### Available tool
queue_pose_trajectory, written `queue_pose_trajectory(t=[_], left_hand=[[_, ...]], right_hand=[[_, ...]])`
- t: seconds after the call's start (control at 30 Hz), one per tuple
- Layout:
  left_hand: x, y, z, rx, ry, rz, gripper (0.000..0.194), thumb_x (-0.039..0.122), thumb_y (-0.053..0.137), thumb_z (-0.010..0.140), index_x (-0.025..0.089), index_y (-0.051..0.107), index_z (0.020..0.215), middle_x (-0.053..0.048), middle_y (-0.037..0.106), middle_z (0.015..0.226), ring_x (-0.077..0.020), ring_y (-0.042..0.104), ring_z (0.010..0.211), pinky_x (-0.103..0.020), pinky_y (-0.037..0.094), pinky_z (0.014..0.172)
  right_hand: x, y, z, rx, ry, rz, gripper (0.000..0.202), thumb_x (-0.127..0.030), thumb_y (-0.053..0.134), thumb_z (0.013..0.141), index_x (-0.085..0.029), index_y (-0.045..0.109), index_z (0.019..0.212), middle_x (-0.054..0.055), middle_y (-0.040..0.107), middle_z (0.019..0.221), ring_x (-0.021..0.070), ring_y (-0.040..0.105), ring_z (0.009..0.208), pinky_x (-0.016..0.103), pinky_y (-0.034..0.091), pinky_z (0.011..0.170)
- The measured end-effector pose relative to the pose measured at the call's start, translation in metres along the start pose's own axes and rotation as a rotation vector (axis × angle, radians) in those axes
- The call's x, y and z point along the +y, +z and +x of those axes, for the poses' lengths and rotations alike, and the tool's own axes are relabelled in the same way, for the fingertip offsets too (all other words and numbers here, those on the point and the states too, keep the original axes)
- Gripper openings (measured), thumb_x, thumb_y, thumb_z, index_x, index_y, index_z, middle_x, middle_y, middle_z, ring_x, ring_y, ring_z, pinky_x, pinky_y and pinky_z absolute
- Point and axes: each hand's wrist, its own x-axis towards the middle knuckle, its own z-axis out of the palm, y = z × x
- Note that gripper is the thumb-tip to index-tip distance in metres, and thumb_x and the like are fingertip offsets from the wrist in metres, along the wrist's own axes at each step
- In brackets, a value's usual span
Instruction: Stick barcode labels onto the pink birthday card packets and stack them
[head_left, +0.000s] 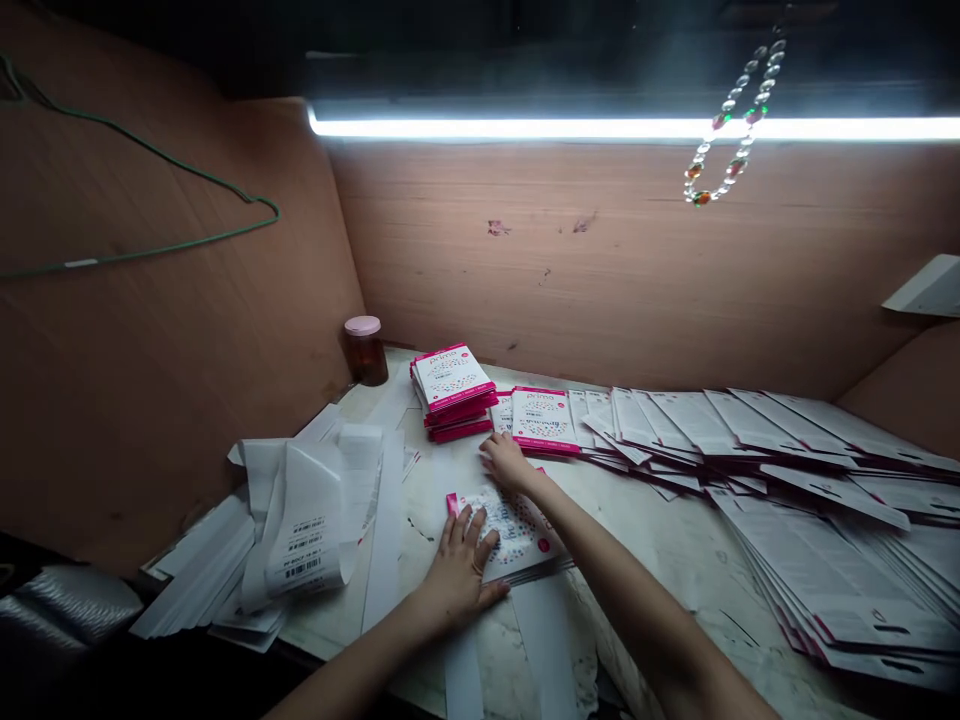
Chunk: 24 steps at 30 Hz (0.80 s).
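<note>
My left hand [460, 568] lies with fingers spread on the left part of a white and pink printed packet [517, 530], which tops a small stack in front of me. Just beyond that stack is my right hand [504, 462], its fingers bent near the table; whether it holds anything cannot be made out. Behind it lies another pink-edged packet [541, 418] marked "prima". To its left stands a pile of similar packets [454, 385]. White paper strips [546, 640] run under and in front of the near stack.
Overlapping rows of white packets [832, 560] cover the right side. A curled roll of barcode labels [304, 540] and paper strips [202, 570] lie at left. A lidded brown jar [365, 352] stands in the back corner. A bead string [709, 180] and green hanger [150, 165] hang above.
</note>
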Motion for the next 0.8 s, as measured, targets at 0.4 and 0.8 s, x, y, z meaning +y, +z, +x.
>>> queue_pose_trajectory(t=[0.4,0.8], left_hand=[[0.011,-0.029,0.009,0.094,-0.049,-0.079,0.044,0.042,0.061,0.084,0.023,0.056,0.123,-0.011,0.05,0.134,-0.0348,0.039,0.128,-0.054,0.033,0.108],[0.01,-0.044,0.022,-0.022,-0.016,-0.091,0.057,0.047,0.064,0.079,0.027,0.055,0.131,-0.013,0.048,0.138,-0.0384,0.043,0.119,-0.054,0.034,0.1]], right_hand=[[-0.001,-0.02,-0.022,-0.043,-0.215,0.038,0.025,-0.009,0.062,0.077,-0.019,0.058,0.099,0.002,0.068,0.088,0.017,0.063,0.083,0.026,0.047,0.074],[0.023,-0.003,-0.167,0.015,-0.457,0.182,0.019,-0.021,0.053,0.09,-0.023,0.06,0.108,0.009,0.067,0.107,0.0226,0.063,0.099,0.037,0.052,0.084]])
